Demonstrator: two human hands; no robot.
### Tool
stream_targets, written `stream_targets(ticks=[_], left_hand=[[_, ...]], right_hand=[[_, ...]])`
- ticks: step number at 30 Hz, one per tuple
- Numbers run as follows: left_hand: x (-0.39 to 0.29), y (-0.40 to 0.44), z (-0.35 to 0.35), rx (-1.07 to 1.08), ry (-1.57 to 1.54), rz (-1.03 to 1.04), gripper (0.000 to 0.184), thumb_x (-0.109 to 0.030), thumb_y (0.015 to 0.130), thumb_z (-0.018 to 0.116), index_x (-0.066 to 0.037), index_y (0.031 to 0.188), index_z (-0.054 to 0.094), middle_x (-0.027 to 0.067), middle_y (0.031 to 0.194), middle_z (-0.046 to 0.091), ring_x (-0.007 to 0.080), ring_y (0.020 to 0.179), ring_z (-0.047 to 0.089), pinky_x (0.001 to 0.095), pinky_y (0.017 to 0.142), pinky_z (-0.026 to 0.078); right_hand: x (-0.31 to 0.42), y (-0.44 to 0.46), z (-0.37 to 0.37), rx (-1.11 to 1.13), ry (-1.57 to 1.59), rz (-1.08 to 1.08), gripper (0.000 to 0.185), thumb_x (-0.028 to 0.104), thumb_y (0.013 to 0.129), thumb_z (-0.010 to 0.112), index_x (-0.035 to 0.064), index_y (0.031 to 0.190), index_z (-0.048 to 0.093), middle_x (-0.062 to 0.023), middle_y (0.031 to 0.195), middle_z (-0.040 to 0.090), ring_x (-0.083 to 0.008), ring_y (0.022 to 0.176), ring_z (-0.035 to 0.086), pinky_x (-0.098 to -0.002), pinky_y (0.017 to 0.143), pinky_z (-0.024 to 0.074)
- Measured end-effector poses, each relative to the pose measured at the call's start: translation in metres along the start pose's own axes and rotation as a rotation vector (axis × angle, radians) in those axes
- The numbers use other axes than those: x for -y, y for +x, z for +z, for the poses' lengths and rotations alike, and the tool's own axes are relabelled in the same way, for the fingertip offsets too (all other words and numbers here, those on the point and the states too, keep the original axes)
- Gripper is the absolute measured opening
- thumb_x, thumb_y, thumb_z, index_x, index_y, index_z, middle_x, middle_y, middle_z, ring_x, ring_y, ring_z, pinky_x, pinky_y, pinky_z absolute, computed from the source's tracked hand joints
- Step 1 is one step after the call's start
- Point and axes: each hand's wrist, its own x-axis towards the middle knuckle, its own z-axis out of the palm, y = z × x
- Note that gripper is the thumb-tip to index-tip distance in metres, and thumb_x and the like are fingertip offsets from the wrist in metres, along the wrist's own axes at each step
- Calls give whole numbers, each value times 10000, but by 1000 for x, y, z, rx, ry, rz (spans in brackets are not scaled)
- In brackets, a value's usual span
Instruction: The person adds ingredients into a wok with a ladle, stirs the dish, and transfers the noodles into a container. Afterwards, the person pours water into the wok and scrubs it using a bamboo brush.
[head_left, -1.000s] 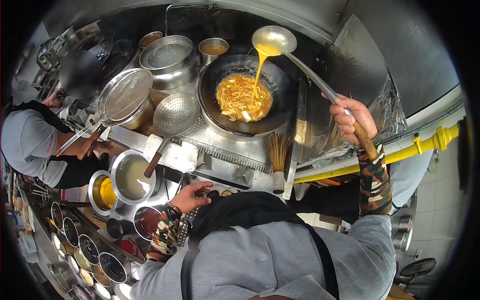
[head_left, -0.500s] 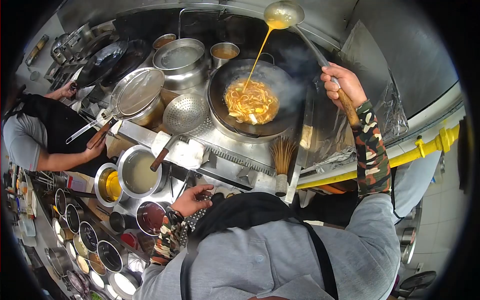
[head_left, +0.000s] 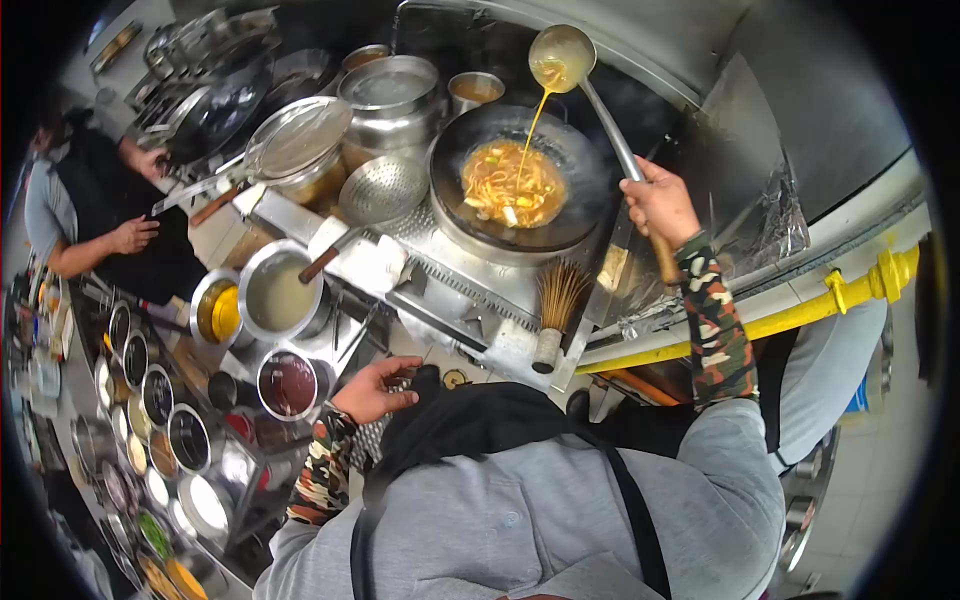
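My right hand (head_left: 662, 205) is closed around the wooden end of a long-handled metal ladle (head_left: 562, 60). The ladle's bowl hangs tilted above the far side of a dark wok (head_left: 590, 190). From its lip a thin stream of orange-yellow liquid (head_left: 535, 120) falls into the wok, onto noodles (head_left: 510, 185) in reddish-orange sauce. Low in front of my apron, my left hand (head_left: 372, 392) holds nothing, its fingers and thumb apart. Nearest to it is a pot of dark red liquid (head_left: 288, 383).
A perforated skimmer (head_left: 383, 190), a folded white cloth (head_left: 368, 262) and a bamboo brush (head_left: 560, 310) lie along the stove's front. Pots of pale liquid (head_left: 280, 290) and yellow liquid (head_left: 222, 312) stand at left. Beyond them is a co-worker (head_left: 130, 240). A yellow pipe (head_left: 800, 310) runs at right.
My right hand has come lower, and the ladle's bowl is lower too, still pouring. The view has shifted. The co-worker's near hand has moved away from the wooden strainer handle.
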Motion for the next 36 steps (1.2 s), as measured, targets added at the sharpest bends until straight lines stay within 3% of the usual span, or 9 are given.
stream_targets(ticks=[6, 9, 11, 15, 17, 20, 25, 29, 36], left_hand=[[52, -96, 45, -329, 11, -67, 572, -101, 772, 715, -27, 1298, 503, 105, 1144, 596, 180, 1079, 545, 314, 930, 441], [84, -154, 61, -480, -73, -177, 564, -114, 763, 725, -18, 1279, 520, 109, 1129, 604, 177, 1067, 554, 318, 925, 442], [83, -190, 74, -602, 26, -173, 567, -120, 760, 728, -24, 1279, 524, 112, 1125, 613, 187, 1045, 569, 317, 923, 441], [91, -264, 79, -907, 2, -189, 604, -204, 768, 719, 13, 1287, 499, 146, 1193, 604, 234, 1075, 577, 357, 945, 449], [102, -299, 76, -1003, -53, -170, 520, -73, 784, 675, -6, 1272, 510, 110, 1163, 607, 195, 1043, 572, 325, 910, 464], [128, -370, 51, -1206, -39, -162, 437, -111, 792, 677, 15, 1193, 559, 106, 1045, 659, 177, 929, 617, 310, 838, 493], [169, -558, -12, -1819, 204, -346, 299, -172, 809, 644, -5, 1057, 651, 107, 840, 683, 165, 761, 638, 315, 708, 511], [201, -685, -68, -2172, 378, -547, 262, -175, 803, 624, -28, 1014, 669, 142, 855, 688, 243, 793, 672, 342, 728, 516], [257, -700, -238, -1774, 583, -665, 298, -215, 758, 663, -126, 1041, 687, 173, 971, 669, 298, 921, 646, 395, 829, 503]], right_hand=[[-104, 7, 51, -16, -62, 21, 476, 64, 796, 571, 36, 1270, 541, -25, 608, 529, -90, 389, 456, -270, 352, 360], [-153, 35, 72, -148, -770, -391, 482, 149, 757, 551, 100, 1236, 562, -238, 861, 662, -385, 785, 659, -450, 706, 522], [-167, 48, 83, -133, -895, -280, 454, 186, 750, 563, 83, 1192, 576, -256, 963, 626, -448, 953, 582, -486, 824, 484], [-200, 80, 103, -173, -1132, -231, 166, 232, 736, 659, 80, 668, 660, -115, 685, 665, -280, 606, 644, -449, 591, 522], [-259, 114, 129, -550, -1645, -15, 290, 355, 756, 676, 116, 908, 616, -153, 809, 666, -314, 727, 648, -523, 678, 513], [-173, 42, 141, -222, -1423, -166, 799, 351, 780, 699, 112, 1426, 293, -254, 1204, 508, -415, 1064, 543, -485, 884, 477], [-142, -33, 224, -113, -1243, -631, 687, 185, 798, 634, 9, 1397, 348, -287, 1320, 424, -413, 1224, 400, -435, 1041, 326], [-187, -67, 281, 129, -1267, -270, 658, 207, 767, 672, -13, 1338, 432, -306, 1276, 431, -430, 1203, 414, -447, 1030, 338], [-212, -132, 317, 513, -1121, -197, 608, 160, 688, 749, -66, 1215, 545, -287, 1163, 587, -376, 1094, 578, -405, 955, 436]])
